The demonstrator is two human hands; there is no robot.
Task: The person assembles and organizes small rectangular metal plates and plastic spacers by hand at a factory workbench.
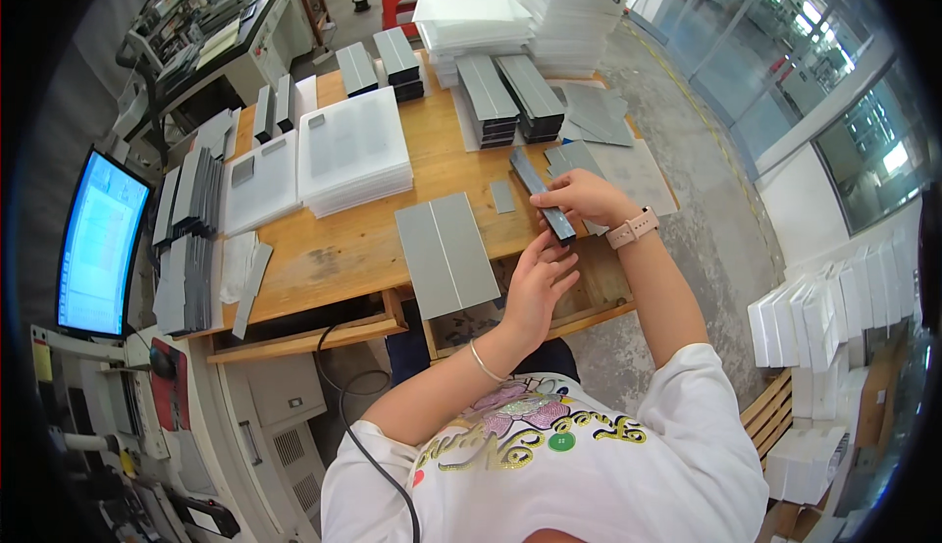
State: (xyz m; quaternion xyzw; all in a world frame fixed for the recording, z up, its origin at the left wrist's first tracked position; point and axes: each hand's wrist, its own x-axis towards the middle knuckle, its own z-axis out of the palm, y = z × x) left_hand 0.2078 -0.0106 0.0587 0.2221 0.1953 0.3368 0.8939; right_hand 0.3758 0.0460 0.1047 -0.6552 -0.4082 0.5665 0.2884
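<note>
My right hand (586, 200) grips a long, narrow dark grey bar (528, 172), thumb on its top face. It looks like a folded strip or slim box and lies slantwise over the table's near edge. Close to its lower end is my left hand (533, 293), with fingers apart; whether a fingertip touches the bar is hard to make out. A flat grey panel (446, 254) with a light line down its middle lies to the left, jutting past the table edge. Between panel and bar sits a small grey rectangular piece (502, 197).
Stacks of grey boxes (488, 87) stand farther back, before tall piles of white translucent sheets (471, 18). More translucent sheets (355, 151) lie left of centre. Grey strips (186, 195) crowd the left end. Below the table edge, an open drawer (589, 293) shows near my hands.
</note>
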